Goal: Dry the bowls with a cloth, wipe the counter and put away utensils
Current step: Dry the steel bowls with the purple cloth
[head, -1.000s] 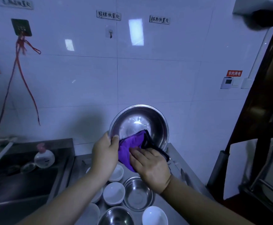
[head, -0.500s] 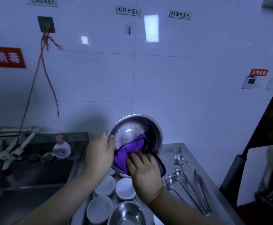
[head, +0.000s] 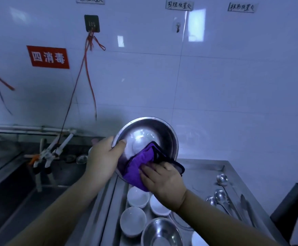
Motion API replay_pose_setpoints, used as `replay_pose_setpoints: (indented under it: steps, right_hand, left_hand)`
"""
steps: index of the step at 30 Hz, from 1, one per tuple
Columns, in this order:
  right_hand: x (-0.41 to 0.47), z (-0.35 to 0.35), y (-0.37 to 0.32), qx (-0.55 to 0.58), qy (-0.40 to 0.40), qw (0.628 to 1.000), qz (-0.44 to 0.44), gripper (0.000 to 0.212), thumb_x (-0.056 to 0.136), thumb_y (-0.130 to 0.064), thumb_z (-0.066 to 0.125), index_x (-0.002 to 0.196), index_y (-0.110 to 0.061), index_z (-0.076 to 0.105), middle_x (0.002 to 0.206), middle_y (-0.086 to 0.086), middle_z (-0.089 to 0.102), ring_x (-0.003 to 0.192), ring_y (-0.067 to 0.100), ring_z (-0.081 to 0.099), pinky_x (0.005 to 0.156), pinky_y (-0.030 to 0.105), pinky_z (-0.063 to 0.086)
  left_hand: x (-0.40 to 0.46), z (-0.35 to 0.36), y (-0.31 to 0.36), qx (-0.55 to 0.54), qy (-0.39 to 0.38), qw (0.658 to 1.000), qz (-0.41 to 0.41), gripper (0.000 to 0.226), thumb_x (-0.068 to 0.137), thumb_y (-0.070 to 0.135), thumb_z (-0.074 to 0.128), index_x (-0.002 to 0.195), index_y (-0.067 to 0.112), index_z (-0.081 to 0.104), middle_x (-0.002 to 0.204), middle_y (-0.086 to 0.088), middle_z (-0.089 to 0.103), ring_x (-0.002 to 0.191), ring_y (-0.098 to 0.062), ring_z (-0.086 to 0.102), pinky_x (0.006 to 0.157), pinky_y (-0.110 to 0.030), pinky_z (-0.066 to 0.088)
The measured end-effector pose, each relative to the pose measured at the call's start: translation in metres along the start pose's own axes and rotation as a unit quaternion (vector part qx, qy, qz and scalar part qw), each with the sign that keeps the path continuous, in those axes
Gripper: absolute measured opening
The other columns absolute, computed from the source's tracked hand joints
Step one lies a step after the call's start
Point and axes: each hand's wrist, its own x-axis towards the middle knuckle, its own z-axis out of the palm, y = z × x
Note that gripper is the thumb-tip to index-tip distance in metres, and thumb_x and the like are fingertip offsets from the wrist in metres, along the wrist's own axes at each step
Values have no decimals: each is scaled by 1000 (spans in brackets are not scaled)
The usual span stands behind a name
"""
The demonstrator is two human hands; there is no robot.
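A large steel bowl [head: 150, 132] is held up in the air, tilted so its inside faces me. My left hand [head: 103, 158] grips its left rim, thumb inside the bowl. My right hand [head: 162, 180] presses a purple cloth [head: 141, 164] with a dark edge against the bowl's lower inside wall. Below them, on the steel counter [head: 203, 169], stand several small white bowls [head: 133, 220] and a smaller steel bowl [head: 160, 233]. Several steel ladles [head: 221, 180] and other utensils lie on the counter's right side.
A steel sink [head: 38, 174] with a white tap [head: 56, 150] lies to the left. Red cords hang from a wall hook [head: 91, 23] on the white tiled wall. A dark object [head: 293, 201] stands at the counter's right end.
The view has swung left and down, showing more of the sink and ladles. The cloth has shifted inside the bowl under my right hand. My left hand still holds the rim.
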Motion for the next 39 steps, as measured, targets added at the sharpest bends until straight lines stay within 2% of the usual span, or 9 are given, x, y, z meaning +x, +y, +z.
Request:
replay_pose_setpoints:
  steps: [5, 11, 15, 21, 25, 29, 32, 36, 39]
  right_hand:
    - [14, 19, -35, 38, 19, 997, 60, 16, 82, -10, 58, 91, -10, 72, 95, 7, 71, 75, 22, 66, 64, 27, 49]
    - [-8, 28, -12, 52, -26, 998, -25, 19, 86, -12, 56, 93, -13, 74, 101, 5, 72, 81, 20, 68, 69, 26, 51]
    - [-12, 23, 23, 10, -54, 994, -93, 24, 87, -13, 53, 98, -14, 74, 101, 5, 72, 87, 23, 69, 80, 33, 54]
    - [-10, 30, -17, 19, -35, 994, 104, 24, 78, -17, 53, 88, -13, 74, 92, 5, 71, 80, 24, 67, 75, 29, 51]
    - [-5, 33, -49, 102, -29, 973, 207, 21, 76, -15, 59, 90, -11, 74, 92, 4, 71, 77, 21, 66, 65, 26, 50]
    - [-21, 23, -29, 142, -109, 977, 113, 46, 62, -38, 84, 98, -14, 73, 106, 1, 71, 88, 18, 68, 71, 24, 53]
    - [-35, 14, 1, 88, -174, 980, 35, 49, 74, -56, 66, 102, -17, 74, 105, -2, 72, 91, 14, 69, 76, 24, 54]
    - [-37, 9, 22, 51, -171, 980, 91, 50, 88, -46, 42, 104, -12, 75, 106, 2, 73, 98, 18, 69, 85, 32, 54]
    - [-32, 11, 22, 57, -177, 973, 137, 44, 87, -37, 63, 121, -9, 66, 120, 6, 67, 109, 22, 64, 91, 36, 52]
  left_hand:
    - [-25, 25, -34, -224, 55, 964, -136, 15, 89, 7, 57, 92, 19, 65, 84, -4, 73, 72, -14, 66, 66, -29, 51]
    - [-20, 4, -40, -77, -7, 994, -73, 33, 90, 8, 49, 83, 37, 63, 75, 9, 70, 71, -9, 65, 61, -24, 50]
    - [-7, -10, -27, -22, -70, 994, -80, 24, 90, 14, 49, 85, 34, 62, 78, 6, 69, 73, -15, 67, 63, -42, 56]
    - [-17, 16, -21, -30, 0, 998, -52, 26, 95, 17, 47, 87, 40, 57, 83, 8, 67, 82, -17, 63, 78, -40, 52]
    - [-25, 35, -25, -70, 7, 995, -73, 29, 96, 18, 47, 91, 44, 57, 80, 12, 68, 80, -16, 65, 74, -39, 53]
    - [-26, 33, -33, -91, -27, 993, -71, 32, 96, 14, 46, 100, 42, 61, 84, 11, 70, 80, -7, 66, 70, -28, 51]
    - [-29, 28, -38, -91, -65, 991, -75, 31, 96, 13, 45, 108, 35, 63, 88, 9, 71, 84, -9, 66, 72, -31, 53]
    - [-35, 31, -39, -78, -90, 989, -92, 30, 95, 14, 46, 111, 36, 60, 82, 7, 70, 73, -18, 66, 57, -33, 49]
    - [-43, 37, -37, -90, -108, 985, -104, 30, 96, 16, 46, 114, 37, 59, 77, 3, 69, 57, -14, 63, 44, -26, 45]
